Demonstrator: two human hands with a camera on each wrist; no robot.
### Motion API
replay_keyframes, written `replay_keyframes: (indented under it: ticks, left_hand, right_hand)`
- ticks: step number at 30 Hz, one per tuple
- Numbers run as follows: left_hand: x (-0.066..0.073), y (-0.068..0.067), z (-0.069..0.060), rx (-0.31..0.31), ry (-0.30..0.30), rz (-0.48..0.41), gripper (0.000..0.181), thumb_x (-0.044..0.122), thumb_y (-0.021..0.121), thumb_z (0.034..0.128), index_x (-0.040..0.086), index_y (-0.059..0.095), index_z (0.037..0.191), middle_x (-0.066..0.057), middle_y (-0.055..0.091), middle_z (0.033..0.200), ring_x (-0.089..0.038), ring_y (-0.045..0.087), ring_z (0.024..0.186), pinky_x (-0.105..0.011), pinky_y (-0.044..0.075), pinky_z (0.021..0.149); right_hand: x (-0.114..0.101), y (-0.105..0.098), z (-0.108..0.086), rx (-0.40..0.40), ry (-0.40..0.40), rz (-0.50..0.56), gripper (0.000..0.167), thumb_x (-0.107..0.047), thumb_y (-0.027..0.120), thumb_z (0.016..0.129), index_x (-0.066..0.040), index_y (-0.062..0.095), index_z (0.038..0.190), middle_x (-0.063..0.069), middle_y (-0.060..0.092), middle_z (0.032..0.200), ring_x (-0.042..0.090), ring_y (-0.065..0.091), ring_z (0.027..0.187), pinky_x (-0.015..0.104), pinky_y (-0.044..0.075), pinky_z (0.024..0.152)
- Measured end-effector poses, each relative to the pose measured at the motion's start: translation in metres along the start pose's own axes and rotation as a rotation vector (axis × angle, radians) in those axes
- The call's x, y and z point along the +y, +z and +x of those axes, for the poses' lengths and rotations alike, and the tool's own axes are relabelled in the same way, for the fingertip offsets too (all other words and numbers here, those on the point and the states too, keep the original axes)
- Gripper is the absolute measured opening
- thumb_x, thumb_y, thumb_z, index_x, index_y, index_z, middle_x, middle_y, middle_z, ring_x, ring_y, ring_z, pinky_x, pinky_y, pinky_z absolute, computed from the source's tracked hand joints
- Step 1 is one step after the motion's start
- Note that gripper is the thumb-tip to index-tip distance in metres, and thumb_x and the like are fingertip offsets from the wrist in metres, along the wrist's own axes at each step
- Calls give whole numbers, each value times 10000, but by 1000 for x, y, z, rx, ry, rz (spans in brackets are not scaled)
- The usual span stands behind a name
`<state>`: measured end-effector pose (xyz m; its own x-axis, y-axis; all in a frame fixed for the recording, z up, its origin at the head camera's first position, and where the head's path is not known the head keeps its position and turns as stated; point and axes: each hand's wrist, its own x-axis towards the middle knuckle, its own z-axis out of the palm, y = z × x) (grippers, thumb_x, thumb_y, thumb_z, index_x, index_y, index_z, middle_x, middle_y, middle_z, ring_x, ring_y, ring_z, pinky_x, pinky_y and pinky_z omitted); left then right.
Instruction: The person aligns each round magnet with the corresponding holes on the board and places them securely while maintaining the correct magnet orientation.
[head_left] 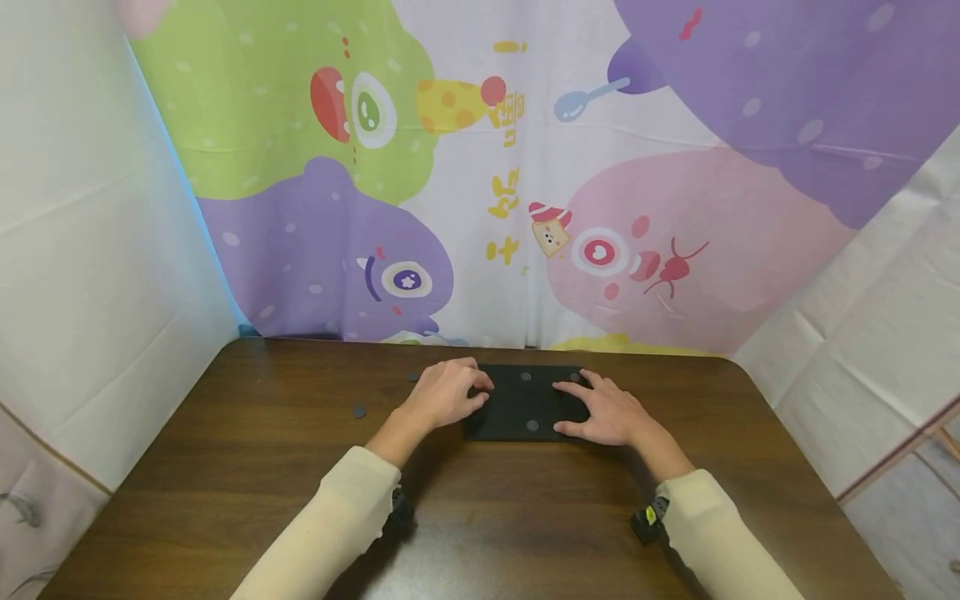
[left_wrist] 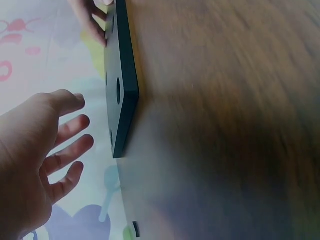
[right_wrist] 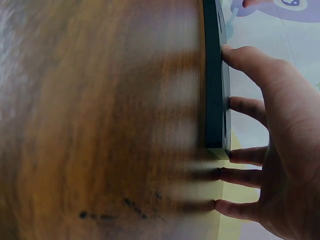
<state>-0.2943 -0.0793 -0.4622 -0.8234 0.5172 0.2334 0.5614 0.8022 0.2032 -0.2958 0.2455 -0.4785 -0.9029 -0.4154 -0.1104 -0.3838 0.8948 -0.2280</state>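
A flat black rectangular board (head_left: 506,404) lies on the wooden table, with several round grey marks on its top. I cannot tell whether these marks are holes or discs. My left hand (head_left: 447,393) hovers by the board's left end, its fingers slightly bent and apart. In the left wrist view nothing shows between those fingers. Over the right end, my right hand (head_left: 611,412) has its fingers spread. Its thumb and some fingertips touch the board (right_wrist: 214,75) in the right wrist view, while other fingertips reach past its end.
Two small dark discs lie left of the board: a nearer disc (head_left: 360,412) and another disc (head_left: 413,378) beside the left hand. Behind the table (head_left: 517,517) hangs a cartoon-printed curtain (head_left: 465,192). White cloth walls (head_left: 97,208) flank both sides.
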Motion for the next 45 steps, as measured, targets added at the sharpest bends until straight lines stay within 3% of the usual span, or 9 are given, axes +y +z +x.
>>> replay_keyframes:
  ticks: [10, 19, 27, 45]
  left_hand:
    - [-10, -5, -4, -13, -36, 24, 170, 288, 811, 1047, 224, 891, 1182, 16, 791, 1156, -181, 743, 915, -408, 655, 821]
    - [-19, -11, -6, 13, -85, 2, 170, 280, 806, 1046, 235, 888, 1189, 8, 801, 1164, -198, 738, 936, -432, 660, 869]
    - [-26, -15, -11, 10, -91, 11, 173, 271, 808, 1047, 217, 888, 1190, 1, 800, 1142, -193, 722, 909, -424, 655, 834]
    - [-41, -23, -23, -2, -133, 41, 181, 272, 795, 1048, 213, 882, 1194, -17, 802, 1160, -260, 782, 1053, -486, 669, 922]
  right_hand:
    - [0, 1, 1, -2, 0, 2, 829, -688, 717, 1009, -269, 517, 1696, 325, 356, 1792, 606, 472, 1568, 838, 488, 1133]
    - [-2, -1, 0, 5, -4, -2, 826, -683, 723, 1013, -264, 519, 1695, 330, 359, 1790, 606, 479, 1563, 832, 504, 1113]
    - [-3, -1, 1, -1, -3, 3, 836, -687, 722, 1013, -263, 510, 1701, 329, 344, 1799, 605, 463, 1576, 839, 491, 1122]
    - [-2, -2, -3, 0, 0, 5, 826, -669, 727, 1013, -252, 519, 1695, 337, 349, 1793, 615, 467, 1567, 842, 486, 1124]
